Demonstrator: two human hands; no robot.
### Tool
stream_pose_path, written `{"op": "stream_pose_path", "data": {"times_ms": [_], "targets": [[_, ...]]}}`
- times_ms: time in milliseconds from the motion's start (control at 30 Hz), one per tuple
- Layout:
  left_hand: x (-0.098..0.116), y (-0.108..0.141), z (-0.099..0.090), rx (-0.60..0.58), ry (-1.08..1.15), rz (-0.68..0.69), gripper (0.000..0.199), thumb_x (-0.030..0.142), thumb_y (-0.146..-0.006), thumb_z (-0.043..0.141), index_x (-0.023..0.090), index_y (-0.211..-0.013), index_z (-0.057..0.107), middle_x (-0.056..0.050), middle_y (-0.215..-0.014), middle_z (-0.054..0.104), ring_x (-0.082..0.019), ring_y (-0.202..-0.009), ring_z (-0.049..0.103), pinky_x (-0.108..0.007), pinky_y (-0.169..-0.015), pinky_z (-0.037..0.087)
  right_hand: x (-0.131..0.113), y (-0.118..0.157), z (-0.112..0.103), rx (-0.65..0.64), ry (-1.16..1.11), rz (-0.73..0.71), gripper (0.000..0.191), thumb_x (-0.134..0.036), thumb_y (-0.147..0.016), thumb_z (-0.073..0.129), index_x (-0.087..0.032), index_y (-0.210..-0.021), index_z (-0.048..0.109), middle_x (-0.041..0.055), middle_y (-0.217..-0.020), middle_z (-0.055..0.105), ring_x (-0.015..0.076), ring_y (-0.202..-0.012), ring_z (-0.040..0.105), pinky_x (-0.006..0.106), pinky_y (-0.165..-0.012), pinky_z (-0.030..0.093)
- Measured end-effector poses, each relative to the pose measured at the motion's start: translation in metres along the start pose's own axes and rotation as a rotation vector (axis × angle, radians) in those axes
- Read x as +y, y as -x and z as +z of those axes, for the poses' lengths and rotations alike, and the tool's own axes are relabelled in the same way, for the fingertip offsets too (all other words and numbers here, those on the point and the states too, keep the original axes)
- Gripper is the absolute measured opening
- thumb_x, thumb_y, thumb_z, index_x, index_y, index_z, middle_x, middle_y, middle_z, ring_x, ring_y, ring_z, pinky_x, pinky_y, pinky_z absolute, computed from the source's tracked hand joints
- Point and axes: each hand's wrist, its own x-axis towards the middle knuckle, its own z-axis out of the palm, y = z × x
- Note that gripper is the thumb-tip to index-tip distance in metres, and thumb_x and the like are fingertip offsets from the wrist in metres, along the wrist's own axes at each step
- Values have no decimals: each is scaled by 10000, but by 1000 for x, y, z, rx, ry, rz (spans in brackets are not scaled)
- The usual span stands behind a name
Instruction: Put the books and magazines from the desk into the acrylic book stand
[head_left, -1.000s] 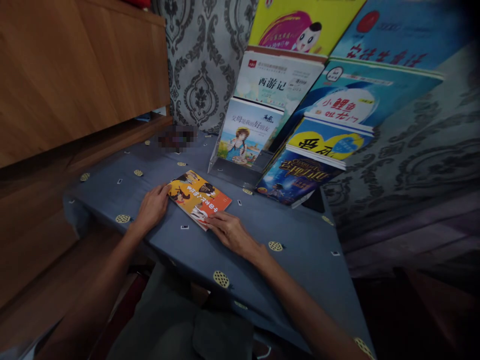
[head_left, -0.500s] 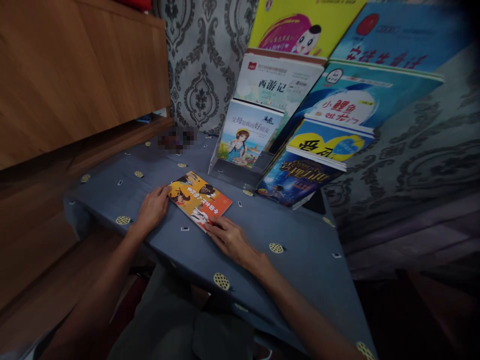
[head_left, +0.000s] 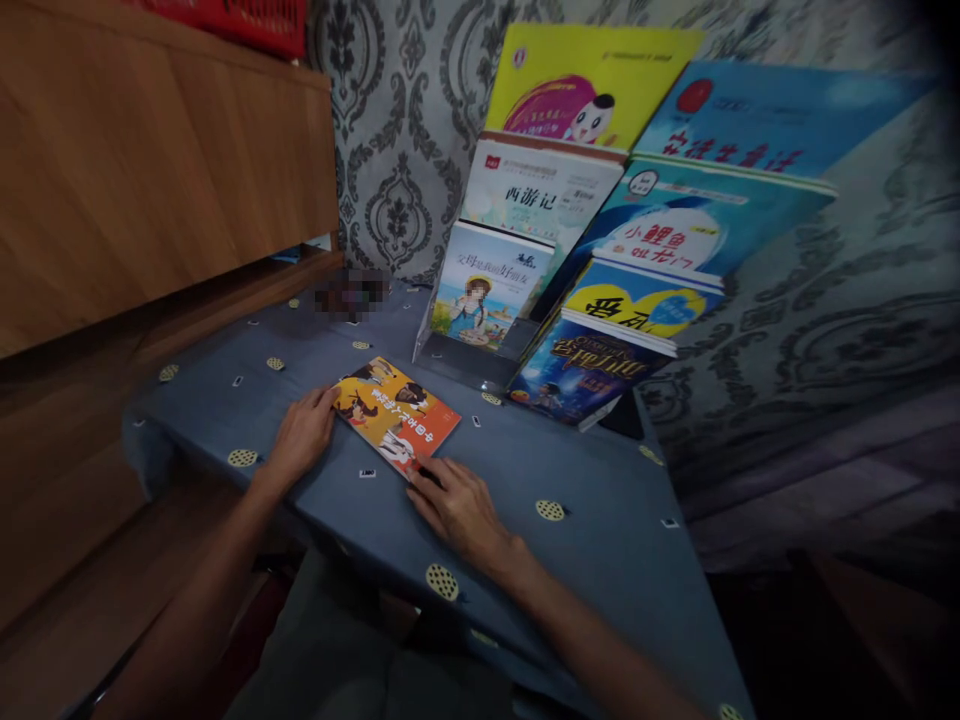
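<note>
Plainly, the orange book (head_left: 396, 412) lies on the blue cloth (head_left: 622, 540) near the table's near edge, between the two hands, cover up, its title upside down in view. At its left end, the left hand (head_left: 306, 432) has its fingertips on the corner; the thumb is hidden, so I cannot tell whether it pinches. On the near right corner rests the right hand (head_left: 461, 505), fingers bent and touching the cover's edge; whether they are clamped on it I cannot tell either. Beyond, to the far right, a clear rack (head_left: 476, 362) props up books in two columns: on the left, a yellow one (head_left: 645, 75) above a white one (head_left: 517, 195) and a seaside one (head_left: 487, 285); on the right, a blue one (head_left: 780, 110) at the top and a dark blue one (head_left: 589, 370) at the bottom. Far left, a blurred item (head_left: 349, 295) sits on the cloth beside a wooden cabinet (head_left: 172, 170), which carries a red basket (head_left: 266, 22). Patterned wallpaper (head_left: 401, 130) covers the wall behind.
</note>
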Motion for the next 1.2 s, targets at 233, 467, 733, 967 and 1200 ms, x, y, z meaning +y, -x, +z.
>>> {"op": "stream_pose_path", "data": {"times_ms": [233, 467, 733, 967, 1200], "targets": [[-2, 2, 4, 28, -36, 19, 432, 142, -943, 358, 143, -1330, 551, -176, -1397, 565, -307, -1302, 528, -500, -1075, 428, -4, -1, 5, 61, -8, 5, 211, -238, -965, 579, -178, -1141, 679, 105, -1102, 718, 223, -944, 670, 346, -803, 566], [38, 60, 11, -103, -10, 475, 716, -19, -833, 348, 262, -1489, 410, -66, -1557, 427, -204, -1448, 372, -467, -1196, 295, -4, -1, 2, 108, 13, -33, 182, -223, -987, 540, -214, -1095, 685, 74, -1024, 721, 192, -871, 660, 310, -779, 542], [24, 44, 1, -200, 21, 430, 663, 44, -908, 327, 372, -1476, 419, -16, -1547, 445, -215, -1452, 368, -534, -1166, 305, -6, -2, 0, 112, 30, -19, 172, -214, -982, 542, -215, -1070, 690, 65, -1001, 714, 190, -858, 650, 305, -762, 541], [-14, -20, 7, -64, 74, 109, 454, 215, -965, 338, 174, -1321, 616, -134, -1423, 567, -262, -1294, 549, -421, -1079, 440, -4, -2, 8, 112, 17, -7, 158, -232, -983, 552, -235, -1063, 688, 60, -1047, 716, 186, -882, 662, 299, -765, 543], [2, -20, -7, -93, -78, 51, 400, 248, -979, 363, 180, -1253, 646, -117, -1079, 689, -241, -1007, 653, -335, -882, 500, 10, 3, 4, 50, 31, 42, 167, -171, -967, 552, -240, -1038, 687, 47, -1023, 718, 176, -890, 653, 284, -771, 511]]}}
